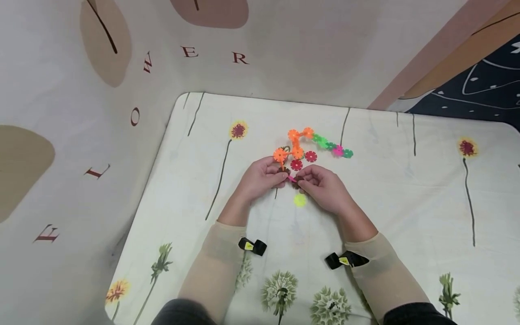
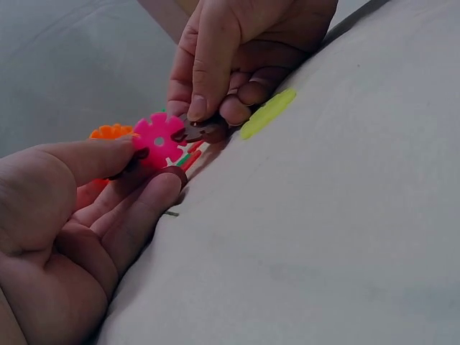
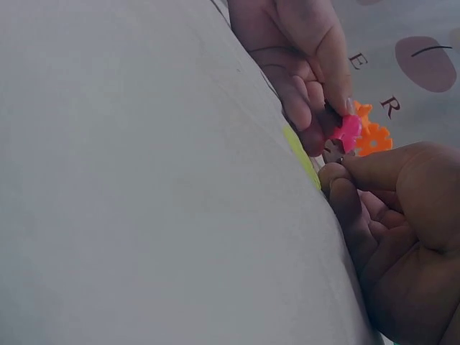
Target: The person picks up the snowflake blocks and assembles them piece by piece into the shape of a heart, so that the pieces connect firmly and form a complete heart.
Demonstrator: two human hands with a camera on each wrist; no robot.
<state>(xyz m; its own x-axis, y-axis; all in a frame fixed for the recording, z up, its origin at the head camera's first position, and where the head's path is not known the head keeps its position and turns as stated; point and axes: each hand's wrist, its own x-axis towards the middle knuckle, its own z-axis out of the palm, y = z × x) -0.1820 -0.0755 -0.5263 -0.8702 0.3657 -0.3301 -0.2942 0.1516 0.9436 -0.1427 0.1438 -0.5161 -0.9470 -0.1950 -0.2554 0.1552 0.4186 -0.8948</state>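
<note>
My left hand point(image 1: 260, 179) pinches a brown notched interlocking disc at one end of a linked chain. A pink interlocking disc point(image 2: 159, 141) is joined to that disc and stands between the two hands. My right hand point(image 1: 326, 188) pinches another brown interlocking disc point(image 2: 203, 128) between thumb and fingertips, its edge against the pink disc's rim. Whether those two are fully slotted together I cannot tell. Orange discs point(image 1: 295, 143) continue the chain beyond my left fingers, followed by green discs point(image 1: 321, 141) and a pink one point(image 1: 338, 150) toward the right.
Two loose red discs point(image 1: 310, 156) lie just beyond the hands. A yellow disc point(image 1: 299, 200) lies on the cloth close to the right hand's fingers. The flower-printed tablecloth point(image 1: 406, 194) spreads around, with a patterned wall hanging point(image 1: 308, 58) behind the far edge.
</note>
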